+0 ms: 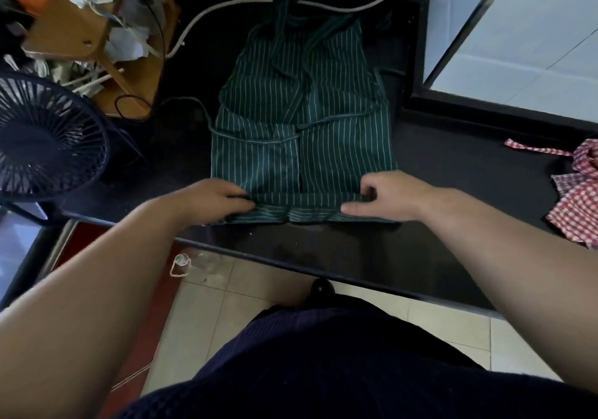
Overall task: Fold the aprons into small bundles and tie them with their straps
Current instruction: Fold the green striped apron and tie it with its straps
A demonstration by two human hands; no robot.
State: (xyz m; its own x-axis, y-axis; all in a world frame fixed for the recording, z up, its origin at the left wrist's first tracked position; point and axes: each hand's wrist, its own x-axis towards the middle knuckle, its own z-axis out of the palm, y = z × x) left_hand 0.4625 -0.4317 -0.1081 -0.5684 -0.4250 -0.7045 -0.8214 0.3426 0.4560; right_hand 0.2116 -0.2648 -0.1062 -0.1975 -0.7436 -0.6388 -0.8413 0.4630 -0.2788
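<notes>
Your hands at the near hem of the green striped apron.

Your left hand [216, 199] pinches the rolled near edge at its left end, fingertips closed on the fabric; your right hand [385, 196] grips the right end, thumb curled over, index finger laid flat along the fold. The green striped apron [301, 134] lies flat on the black counter [453, 166], sides folded inward, straps crossing it. A red checked apron [579, 202] lies far right; a fan [45, 137] stands left.
</notes>
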